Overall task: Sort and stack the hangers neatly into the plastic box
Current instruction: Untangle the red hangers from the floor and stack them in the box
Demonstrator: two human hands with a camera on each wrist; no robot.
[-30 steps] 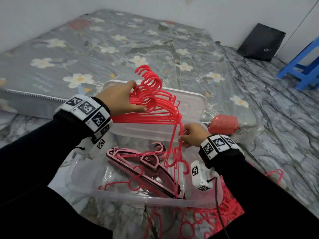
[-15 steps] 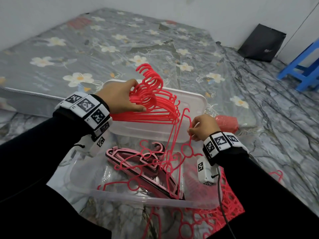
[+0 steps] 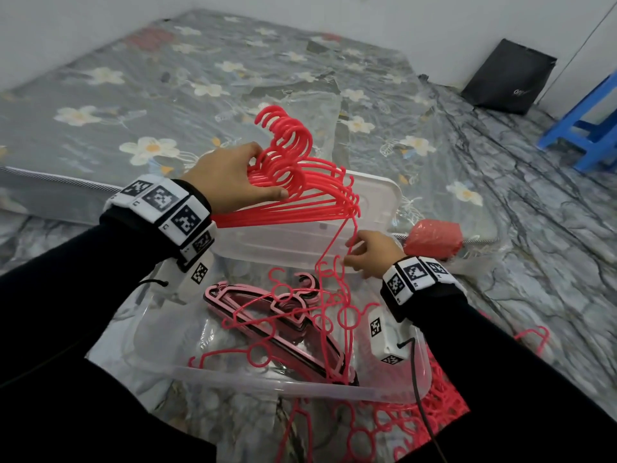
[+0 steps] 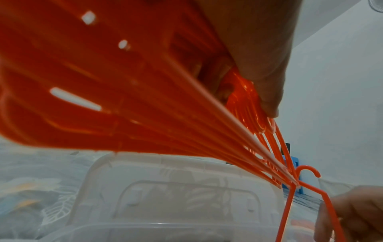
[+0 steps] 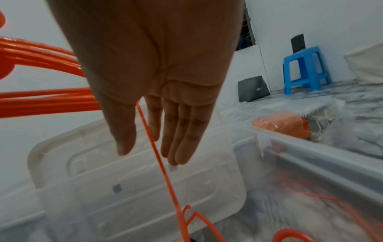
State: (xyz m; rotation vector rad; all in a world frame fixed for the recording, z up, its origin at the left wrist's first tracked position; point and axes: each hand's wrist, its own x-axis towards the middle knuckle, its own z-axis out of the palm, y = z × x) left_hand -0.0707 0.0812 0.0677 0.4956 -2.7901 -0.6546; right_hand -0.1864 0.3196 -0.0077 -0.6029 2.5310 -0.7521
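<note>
My left hand (image 3: pixel 233 178) grips a thick bunch of red hangers (image 3: pixel 300 195) by the necks, with the hooks fanned upward above the clear plastic box (image 3: pixel 267 385). The bunch fills the left wrist view (image 4: pixel 124 81). A single red hanger (image 3: pixel 334 242) dangles from the bunch's right tip down into the box. My right hand (image 3: pixel 370 253) is beside it with straight fingers (image 5: pixel 178 131), and the thin rod (image 5: pixel 157 155) runs between thumb and forefinger. Pink hangers (image 3: pixel 267 315) and loose red hangers (image 3: pixel 347 319) lie in the box.
The box's lid (image 3: pixel 384 195) leans against a flowered mattress (image 3: pixel 167 95) behind the box. A red wrapped bundle (image 3: pixel 434 237) lies to the right. More red hangers (image 3: pixel 434 406) are heaped on the floor at front right. A blue stool (image 3: pixel 587 128) and a black bag (image 3: pixel 507 78) stand far right.
My right hand rose from low in the box to the bunch's right tip, bringing a single red hanger with it, and its fingers have straightened. The left hand stayed nearly still.
</note>
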